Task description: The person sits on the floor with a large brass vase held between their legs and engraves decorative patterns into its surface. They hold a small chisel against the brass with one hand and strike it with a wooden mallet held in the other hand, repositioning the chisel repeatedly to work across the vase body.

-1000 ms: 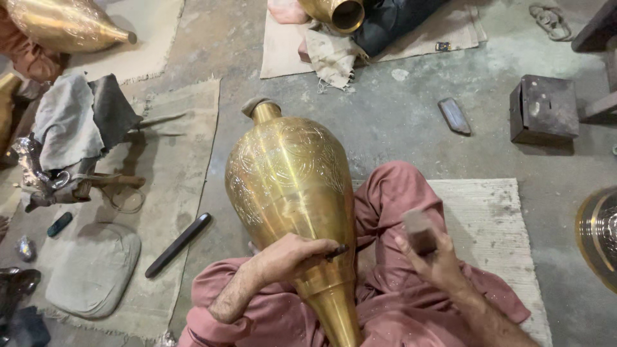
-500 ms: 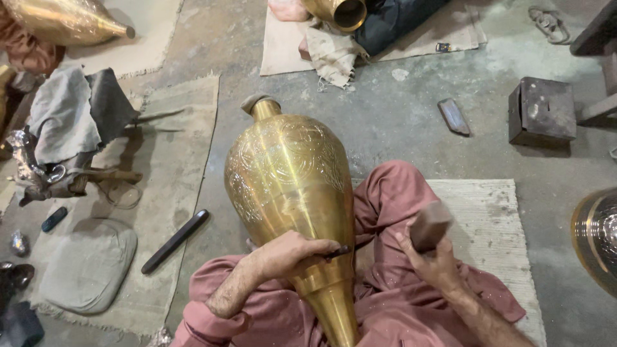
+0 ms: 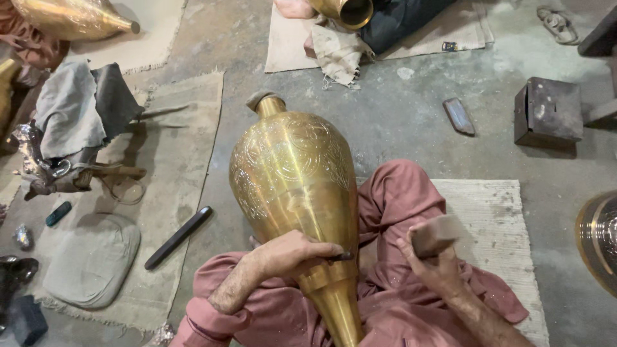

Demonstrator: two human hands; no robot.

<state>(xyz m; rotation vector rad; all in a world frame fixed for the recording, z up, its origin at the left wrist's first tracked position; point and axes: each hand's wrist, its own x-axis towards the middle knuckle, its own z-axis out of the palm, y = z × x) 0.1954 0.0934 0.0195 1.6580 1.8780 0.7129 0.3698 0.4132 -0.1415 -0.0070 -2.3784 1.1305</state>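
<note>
I see big engraved brass vase [image 3: 292,186] lying across lap, under left hand [image 3: 292,254]. Right hand [image 3: 437,260], just right of vase, fingers wrapped round wooden block [image 3: 436,234]. Left hand pinching thin dark chisel [image 3: 340,256] against vase's narrow part.

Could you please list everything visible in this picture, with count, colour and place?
engraved vase: one, brass, lying across the lap
chisel: one, dark, tip against the vase
wooden block: one, brown, raised at right
long bar: one, black, on the left mat
cushion: one, grey, lower left
cloths: a heap, grey, upper left
metal box: one, dark, upper right
flat stone: one, grey, on the floor
second vase: one, brass, top left
woven mat: one, pale, under the person
left hand: holds the chisel
right hand: fingers grip the block
</note>
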